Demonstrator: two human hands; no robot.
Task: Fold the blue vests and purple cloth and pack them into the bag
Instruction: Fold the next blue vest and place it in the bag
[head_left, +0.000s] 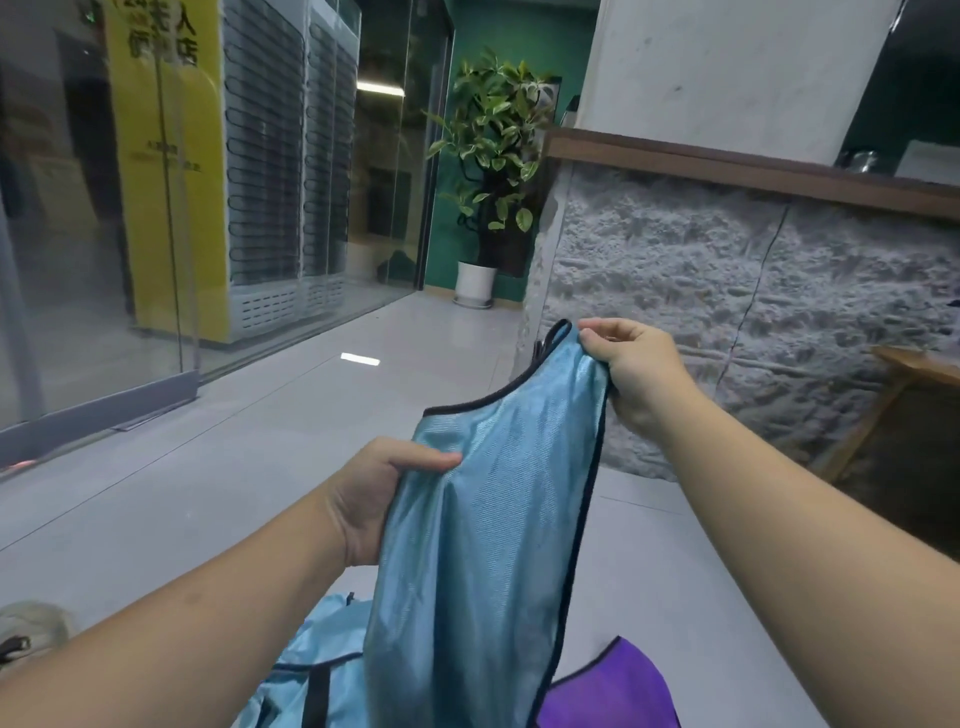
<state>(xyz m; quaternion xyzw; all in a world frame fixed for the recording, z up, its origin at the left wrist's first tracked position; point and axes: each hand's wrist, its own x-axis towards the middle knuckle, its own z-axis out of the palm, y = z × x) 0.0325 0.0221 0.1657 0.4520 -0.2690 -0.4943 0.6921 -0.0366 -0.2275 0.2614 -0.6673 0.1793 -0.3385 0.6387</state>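
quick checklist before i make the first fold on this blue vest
1. Left hand grips the held blue vest at its side edge: ok.
2. Right hand pinches the shoulder strap: ok.
3. Vest spread flat between the hands: not ok, it hangs bunched and creased.
4. Second blue vest lies clear of the one held: cannot tell, they overlap in view.
5. Purple cloth waiting on the floor: ok.
6. Bag within reach: cannot tell, none in view.
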